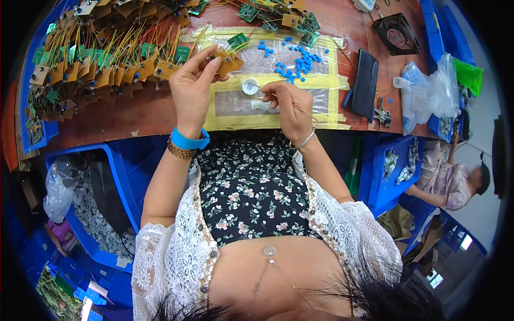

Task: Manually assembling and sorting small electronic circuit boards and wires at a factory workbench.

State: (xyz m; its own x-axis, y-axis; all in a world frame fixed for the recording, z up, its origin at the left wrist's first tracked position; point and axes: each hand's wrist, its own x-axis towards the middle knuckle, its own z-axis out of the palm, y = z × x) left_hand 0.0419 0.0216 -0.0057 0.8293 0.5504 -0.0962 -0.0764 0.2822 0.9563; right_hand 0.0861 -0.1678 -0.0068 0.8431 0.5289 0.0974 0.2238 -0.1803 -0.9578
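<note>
My left hand (194,80), with a blue band at the wrist, pinches a small brown circuit board (230,62) by its left edge. A green circuit board (237,41) lies just beyond it. Between the fingers of my right hand (292,107) is a thin stick (303,111), its far end at a small round white dish (250,86). The dish is on the taped mat, between my two hands. Small blue plastic pieces (304,63) are scattered on the mat beyond my right hand.
Rows of wired brown and green boards (112,69) cover the table's left side. On the right are a dark phone-like case (365,83), a black fan (396,33) and plastic bags (428,93). Blue bins (112,176) stand below the table edge. Another person (447,179) sits at far right.
</note>
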